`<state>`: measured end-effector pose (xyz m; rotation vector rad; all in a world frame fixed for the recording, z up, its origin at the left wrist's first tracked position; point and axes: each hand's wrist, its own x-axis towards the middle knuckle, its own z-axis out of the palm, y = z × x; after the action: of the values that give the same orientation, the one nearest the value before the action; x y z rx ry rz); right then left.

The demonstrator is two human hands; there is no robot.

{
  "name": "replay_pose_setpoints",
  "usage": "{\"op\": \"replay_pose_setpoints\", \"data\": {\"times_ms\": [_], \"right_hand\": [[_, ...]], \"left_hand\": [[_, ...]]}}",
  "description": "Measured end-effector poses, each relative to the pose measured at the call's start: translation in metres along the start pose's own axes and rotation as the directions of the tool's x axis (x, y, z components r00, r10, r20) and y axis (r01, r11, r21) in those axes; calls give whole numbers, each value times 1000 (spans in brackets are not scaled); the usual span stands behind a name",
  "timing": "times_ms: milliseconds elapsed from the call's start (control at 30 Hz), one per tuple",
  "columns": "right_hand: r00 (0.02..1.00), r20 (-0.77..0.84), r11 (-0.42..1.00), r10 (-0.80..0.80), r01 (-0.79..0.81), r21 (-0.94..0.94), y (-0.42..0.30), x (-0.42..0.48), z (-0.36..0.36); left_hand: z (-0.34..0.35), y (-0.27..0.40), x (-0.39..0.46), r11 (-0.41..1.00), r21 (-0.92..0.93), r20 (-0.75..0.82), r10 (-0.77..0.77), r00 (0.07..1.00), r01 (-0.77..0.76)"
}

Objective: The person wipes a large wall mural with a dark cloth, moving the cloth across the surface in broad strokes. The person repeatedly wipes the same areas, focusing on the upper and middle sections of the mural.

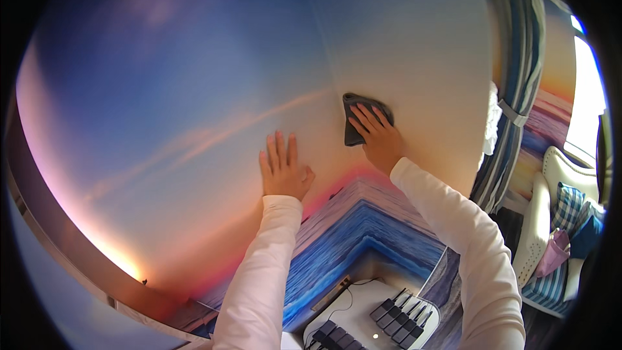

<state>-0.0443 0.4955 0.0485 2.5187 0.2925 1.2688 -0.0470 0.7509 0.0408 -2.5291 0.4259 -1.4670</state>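
A folded dark grey cloth [354, 129] lies pressed flat against a wall mural [204, 82] of a sunset sky over sea. My right hand [380, 136] rests on the cloth with its fingers spread over it, right of the wall's corner. Left of that corner, my left hand [283, 167] is held palm towards the mural, fingers apart and nothing in it. It appears to touch the wall surface. White long sleeves cover both forearms.
Below my arms stands a white tabletop [362, 308] with several black devices [396, 323] and thin cables. A striped curtain [517, 82] hangs at the right, near a cream armchair [532, 233] with cushions. A power strip [331, 293] sits at the wall's base.
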Motion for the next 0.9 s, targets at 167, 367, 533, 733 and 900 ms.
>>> {"op": "replay_pose_setpoints", "data": {"times_ms": [167, 367, 533, 733, 900], "right_hand": [[980, -114, 984, 162, -152, 91, 53, -35, -89], [966, -43, 966, 254, -256, -24, 73, -116, -129], [961, -50, 958, 270, -274, -86, 73, -132, -133], [962, -28, 948, 270, -271, -167, 68, -119, -121], [989, -2, 979, 150, -148, -141, 54, -73, -92]], "left_hand": [[4, -1, -2, 1000, 13, -53, 3, 999, -2], [0, 0, -4, 1000, 7, -48, 5, 999, -5], [-7, -1, -3, 1000, 8, -13, 16, 1000, -16], [-4, -3, -4, 999, -31, -46, 14, 999, -15], [1, -4, -4, 1000, 6, -63, 12, 998, -11]]}}
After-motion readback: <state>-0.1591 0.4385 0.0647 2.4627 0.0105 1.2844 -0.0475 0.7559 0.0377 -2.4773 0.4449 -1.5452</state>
